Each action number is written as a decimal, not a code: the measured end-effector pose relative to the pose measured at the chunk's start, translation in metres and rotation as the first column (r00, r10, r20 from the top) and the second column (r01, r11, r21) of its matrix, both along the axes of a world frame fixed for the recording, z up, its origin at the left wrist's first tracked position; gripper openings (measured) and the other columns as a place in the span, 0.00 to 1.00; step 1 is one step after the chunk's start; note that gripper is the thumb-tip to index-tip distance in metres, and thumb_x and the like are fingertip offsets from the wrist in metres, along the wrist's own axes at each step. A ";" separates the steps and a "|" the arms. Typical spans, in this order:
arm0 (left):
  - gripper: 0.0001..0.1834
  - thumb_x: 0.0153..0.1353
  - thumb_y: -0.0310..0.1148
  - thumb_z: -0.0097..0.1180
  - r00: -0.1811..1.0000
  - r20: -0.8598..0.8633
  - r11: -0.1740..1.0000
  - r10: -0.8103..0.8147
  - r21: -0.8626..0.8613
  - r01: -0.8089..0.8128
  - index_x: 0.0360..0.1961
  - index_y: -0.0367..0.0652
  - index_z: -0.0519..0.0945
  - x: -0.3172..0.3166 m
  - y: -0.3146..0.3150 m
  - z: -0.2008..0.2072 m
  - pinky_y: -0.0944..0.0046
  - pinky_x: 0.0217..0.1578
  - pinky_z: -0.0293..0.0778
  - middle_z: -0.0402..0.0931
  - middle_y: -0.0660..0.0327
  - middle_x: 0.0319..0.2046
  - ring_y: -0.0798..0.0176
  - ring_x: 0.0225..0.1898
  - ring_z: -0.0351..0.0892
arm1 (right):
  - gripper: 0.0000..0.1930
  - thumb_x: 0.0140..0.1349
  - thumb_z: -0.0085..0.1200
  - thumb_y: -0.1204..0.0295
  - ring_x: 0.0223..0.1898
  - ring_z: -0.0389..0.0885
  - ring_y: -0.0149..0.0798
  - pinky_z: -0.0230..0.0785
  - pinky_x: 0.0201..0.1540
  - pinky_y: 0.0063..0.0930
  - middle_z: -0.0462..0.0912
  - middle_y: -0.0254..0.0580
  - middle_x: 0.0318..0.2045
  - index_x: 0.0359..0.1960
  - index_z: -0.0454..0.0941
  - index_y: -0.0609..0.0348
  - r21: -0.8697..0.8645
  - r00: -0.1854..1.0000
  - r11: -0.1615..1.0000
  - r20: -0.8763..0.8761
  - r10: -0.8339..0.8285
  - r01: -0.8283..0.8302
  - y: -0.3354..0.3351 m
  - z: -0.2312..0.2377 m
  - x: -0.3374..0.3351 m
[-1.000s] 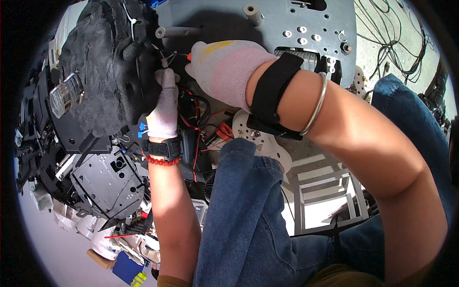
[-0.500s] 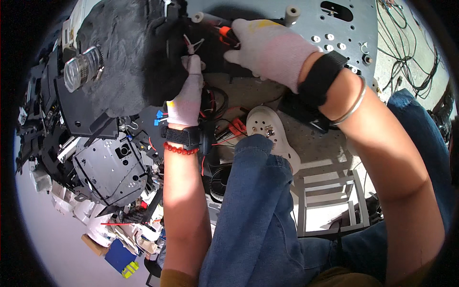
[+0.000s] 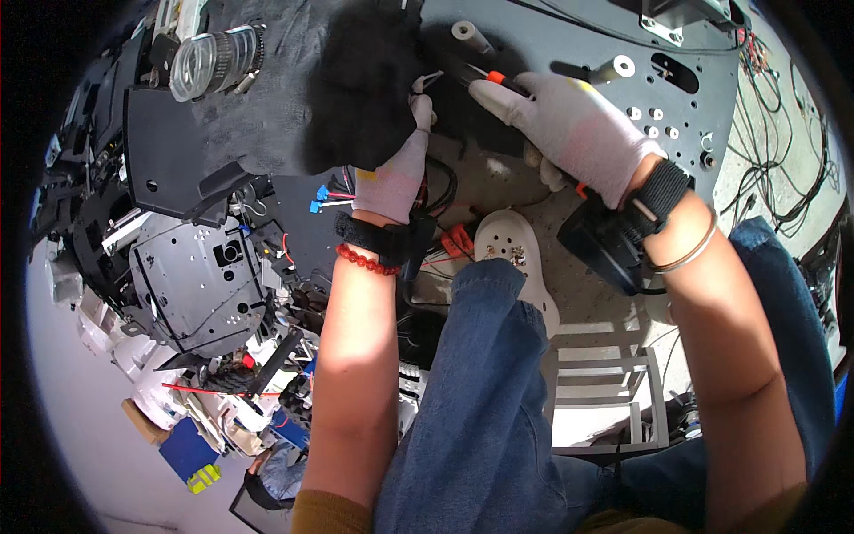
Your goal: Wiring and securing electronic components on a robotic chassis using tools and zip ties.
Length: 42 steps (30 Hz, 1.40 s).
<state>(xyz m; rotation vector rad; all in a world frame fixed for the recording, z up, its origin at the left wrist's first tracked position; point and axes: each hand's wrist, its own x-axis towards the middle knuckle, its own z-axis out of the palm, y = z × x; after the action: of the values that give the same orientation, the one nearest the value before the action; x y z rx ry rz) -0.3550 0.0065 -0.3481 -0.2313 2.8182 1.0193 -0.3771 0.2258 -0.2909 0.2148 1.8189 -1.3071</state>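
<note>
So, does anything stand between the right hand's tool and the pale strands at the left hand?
Nothing visible does: a gap separates the orange-marked tool from the pale strands at the left hand, though it is dark there.

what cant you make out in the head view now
Head view:
orange-and-black tool: mostly covered by the right hand, kind unclear
thin wires at the left hand: too small to trace
white shoe: partly hidden by the knee
grey plate: cut off by the top edge

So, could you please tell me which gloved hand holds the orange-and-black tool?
The right hand holds the tool; the left hand instead pinches thin pale wires.
</note>
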 end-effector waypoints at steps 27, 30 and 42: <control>0.20 0.58 0.36 0.59 0.977 -0.161 0.943 -0.137 -0.325 0.079 0.49 0.34 0.77 0.076 0.041 0.083 0.48 0.56 0.68 0.74 0.44 0.51 0.40 0.54 0.72 | 0.23 0.70 0.45 0.55 0.22 0.82 0.34 0.80 0.22 0.26 0.82 0.46 0.30 0.49 0.74 0.65 -0.569 0.819 0.637 0.545 -0.183 0.521 0.037 0.012 0.056; 0.19 0.59 0.35 0.59 0.975 -0.123 0.978 -0.184 -0.125 0.169 0.48 0.34 0.77 0.085 0.042 0.123 0.49 0.57 0.68 0.74 0.43 0.51 0.41 0.55 0.72 | 0.21 0.70 0.45 0.56 0.23 0.82 0.33 0.79 0.21 0.24 0.82 0.45 0.30 0.50 0.74 0.63 -0.545 0.798 0.648 0.578 -0.169 0.532 0.045 0.045 0.062; 0.17 0.66 0.38 0.51 0.898 -0.261 0.929 -0.353 0.017 0.370 0.47 0.35 0.78 0.110 0.051 0.301 0.59 0.50 0.72 0.79 0.49 0.45 0.48 0.48 0.78 | 0.18 0.70 0.50 0.58 0.20 0.79 0.31 0.75 0.21 0.24 0.81 0.39 0.26 0.46 0.75 0.63 -0.611 0.947 0.724 0.200 -0.250 0.320 0.084 0.217 0.125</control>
<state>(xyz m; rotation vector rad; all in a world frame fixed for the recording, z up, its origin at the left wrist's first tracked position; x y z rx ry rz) -0.2453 0.0579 -0.0474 0.4505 2.8771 1.1147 -0.2517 0.3102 -0.0741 0.1866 1.1804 -2.0229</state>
